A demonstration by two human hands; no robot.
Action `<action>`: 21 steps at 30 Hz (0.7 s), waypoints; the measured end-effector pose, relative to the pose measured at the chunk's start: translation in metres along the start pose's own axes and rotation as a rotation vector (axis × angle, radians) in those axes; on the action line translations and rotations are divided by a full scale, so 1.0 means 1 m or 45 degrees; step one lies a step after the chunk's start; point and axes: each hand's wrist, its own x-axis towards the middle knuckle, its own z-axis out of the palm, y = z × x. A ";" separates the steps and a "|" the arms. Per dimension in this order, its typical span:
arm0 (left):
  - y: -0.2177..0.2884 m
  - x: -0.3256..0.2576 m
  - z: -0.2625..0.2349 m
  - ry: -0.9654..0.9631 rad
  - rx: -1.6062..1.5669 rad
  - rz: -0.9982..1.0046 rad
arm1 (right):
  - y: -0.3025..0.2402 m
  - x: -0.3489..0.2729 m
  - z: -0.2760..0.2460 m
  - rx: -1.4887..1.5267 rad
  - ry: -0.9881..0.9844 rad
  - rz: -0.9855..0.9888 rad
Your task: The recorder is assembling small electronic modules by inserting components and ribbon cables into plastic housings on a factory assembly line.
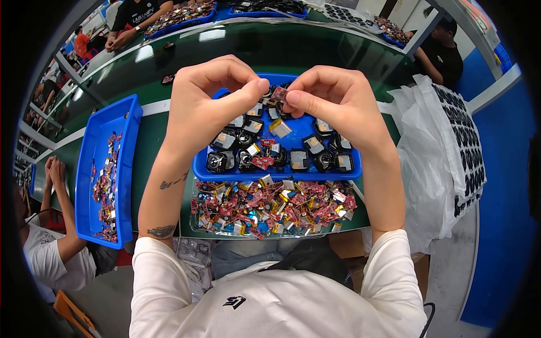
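Above the blue tray [197, 163], my right hand [332, 101] pinches a small red circuit board [278, 94] between thumb and fingers. A silver battery with a yellow edge [280, 128] shows just below the board; whether it is joined to the board I cannot tell. My left hand [217, 93] is closed, thumb against fingers, just left of the board; what it holds, if anything, is hidden. Black rounded casings [298, 160] lie in the tray, several with grey squares facing up. Red boards with batteries [263, 162] lie among them.
Nearer me, a clear tray [193, 222] holds a heap of red boards and batteries. A long blue bin [125, 169] with similar parts stands left. At right are white plastic sheets [420, 169] and stacked black parts [465, 146]. Beyond runs a green conveyor belt [186, 53]; other people sit around.
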 end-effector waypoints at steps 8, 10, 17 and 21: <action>-0.002 0.001 0.002 -0.108 -0.226 -0.266 | 0.000 -0.002 0.002 -0.040 -0.007 -0.029; -0.005 0.002 0.001 -0.094 -0.026 -0.052 | -0.005 -0.002 0.001 -0.074 0.010 0.031; 0.002 0.003 0.007 -0.129 -0.010 -0.213 | -0.004 -0.002 0.001 0.000 -0.008 0.107; -0.003 0.004 0.000 -0.121 -0.166 -0.231 | -0.004 0.000 -0.004 0.040 0.015 0.064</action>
